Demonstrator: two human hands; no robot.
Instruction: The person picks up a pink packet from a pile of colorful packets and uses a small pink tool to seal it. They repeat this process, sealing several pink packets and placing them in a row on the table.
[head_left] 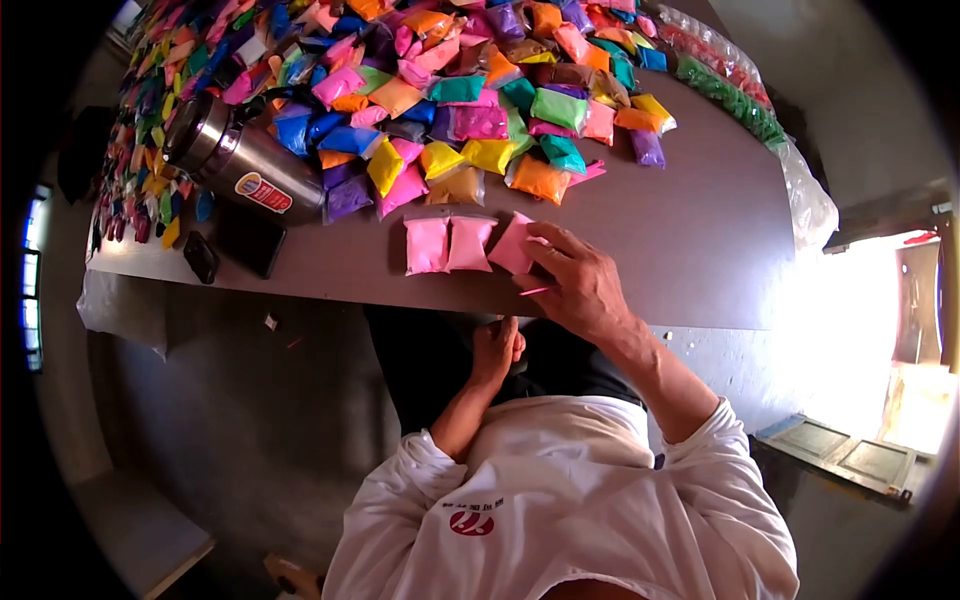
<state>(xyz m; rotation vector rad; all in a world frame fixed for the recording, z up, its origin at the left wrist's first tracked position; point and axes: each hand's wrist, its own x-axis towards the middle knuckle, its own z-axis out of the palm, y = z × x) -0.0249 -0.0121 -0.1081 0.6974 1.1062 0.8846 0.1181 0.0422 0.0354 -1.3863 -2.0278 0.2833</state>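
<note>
Head view: plump, tilted pink packet [511, 245]

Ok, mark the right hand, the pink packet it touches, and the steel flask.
Right hand [578, 280]: head view, back of hand.
Pink packet [510, 244]: head view, upper face.
Steel flask [246, 162]: head view, side of body.

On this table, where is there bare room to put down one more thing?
The widest bare patch lies between the right hand and the clear plastic bag. A smaller one separates the larger black object from the pink packets. The far side is crowded with colourful packets.
</note>
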